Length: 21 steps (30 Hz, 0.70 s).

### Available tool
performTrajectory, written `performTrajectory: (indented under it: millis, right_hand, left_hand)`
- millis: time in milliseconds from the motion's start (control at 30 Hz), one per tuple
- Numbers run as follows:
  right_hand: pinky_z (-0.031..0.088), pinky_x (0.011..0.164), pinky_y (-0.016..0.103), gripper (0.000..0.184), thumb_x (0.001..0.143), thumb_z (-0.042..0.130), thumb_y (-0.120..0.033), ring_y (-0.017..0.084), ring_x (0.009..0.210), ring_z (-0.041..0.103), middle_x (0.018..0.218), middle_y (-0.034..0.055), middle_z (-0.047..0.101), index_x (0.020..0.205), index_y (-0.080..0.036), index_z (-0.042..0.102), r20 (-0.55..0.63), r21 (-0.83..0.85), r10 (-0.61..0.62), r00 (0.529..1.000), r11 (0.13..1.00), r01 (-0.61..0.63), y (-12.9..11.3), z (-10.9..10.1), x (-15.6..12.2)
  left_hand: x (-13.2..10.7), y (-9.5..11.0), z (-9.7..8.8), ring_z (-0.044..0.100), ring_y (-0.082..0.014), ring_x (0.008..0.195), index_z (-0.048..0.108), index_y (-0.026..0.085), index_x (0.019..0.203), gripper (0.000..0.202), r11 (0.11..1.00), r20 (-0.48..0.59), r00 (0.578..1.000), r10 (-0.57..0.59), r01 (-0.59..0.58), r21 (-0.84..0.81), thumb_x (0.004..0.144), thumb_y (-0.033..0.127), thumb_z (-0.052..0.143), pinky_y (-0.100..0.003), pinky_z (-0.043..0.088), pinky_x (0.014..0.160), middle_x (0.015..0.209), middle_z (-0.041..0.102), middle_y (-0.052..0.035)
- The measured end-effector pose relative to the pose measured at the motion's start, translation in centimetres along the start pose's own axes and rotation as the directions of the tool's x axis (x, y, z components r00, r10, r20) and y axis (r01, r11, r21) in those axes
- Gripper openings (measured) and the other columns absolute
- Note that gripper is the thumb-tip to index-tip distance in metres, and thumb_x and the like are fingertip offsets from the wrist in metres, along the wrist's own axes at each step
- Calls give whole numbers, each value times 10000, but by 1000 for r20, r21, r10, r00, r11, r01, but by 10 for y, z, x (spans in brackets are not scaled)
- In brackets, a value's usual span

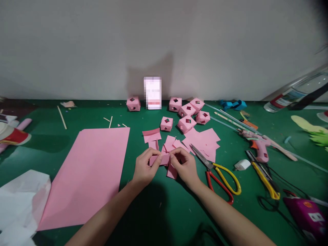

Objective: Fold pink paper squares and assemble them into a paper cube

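At the centre of the frame we saw a small pink paper strip (165,159), held low over the tabletop (146,208) between two bare hands. The left hand (144,167) had thumb and forefinger pinched on the strip's left end; the right hand (185,167) had its fingers brought together at the right end, though we could not tell how firmly, since the knuckles hid part of the grip. We judged uneven pressure between the two pinches to be the chief hazard: one end drawn harder than the other could have skewed a crease or torn so narrow a piece.

Loose pink offcuts (201,139) lay just beyond the hands, and one small pink piece (172,172) lay under the right hand; we reckoned that a sweep of the wrist might have scattered or bent them. The scissors (209,166), with red and yellow handles, lay just beside the right hand, their tips toward the upper left, so that a careless rightward shift might have brought skin against the blades. Above centre, we noted openwork pink paper boxes (187,123), the nearest beside the offcuts; a forearm reaching forward could have crushed their thin walls, which we took to be easily dented.
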State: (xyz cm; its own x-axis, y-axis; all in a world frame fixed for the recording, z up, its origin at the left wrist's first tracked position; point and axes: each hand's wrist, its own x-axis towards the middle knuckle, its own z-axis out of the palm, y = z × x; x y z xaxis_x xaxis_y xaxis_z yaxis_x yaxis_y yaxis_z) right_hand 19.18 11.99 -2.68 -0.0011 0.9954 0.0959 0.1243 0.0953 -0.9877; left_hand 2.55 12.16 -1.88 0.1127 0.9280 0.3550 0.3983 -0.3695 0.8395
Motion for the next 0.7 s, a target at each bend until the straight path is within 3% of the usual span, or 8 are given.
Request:
performTrajectory:
  millis: [300, 700]
  right_hand:
    - [440, 610, 267, 81, 858, 598, -250, 141, 644, 543, 742, 13, 622, 820, -187, 631, -8, 48, 5, 1000, 999, -4, 5, 0, 1]
    - [434, 595, 254, 36, 797, 608, -205, 134, 637, 554, 724, 11, 628, 780, -174, 614, 93, -9, -49, 994, 999, 50, -10, 2, 0]
  left_hand:
    - [1, 1, -1, 600, -141, 723, 622, 177, 810, 70, 999, -3, 1000, -26, 26, -36, 875, 193, 601, -248, 460, 690, 762, 635, -10]
    - [0, 2, 1, 606, -133, 707, 644, 178, 803, 71, 998, 122, 993, -10, 16, -53, 865, 187, 612, -240, 457, 673, 749, 648, -7]
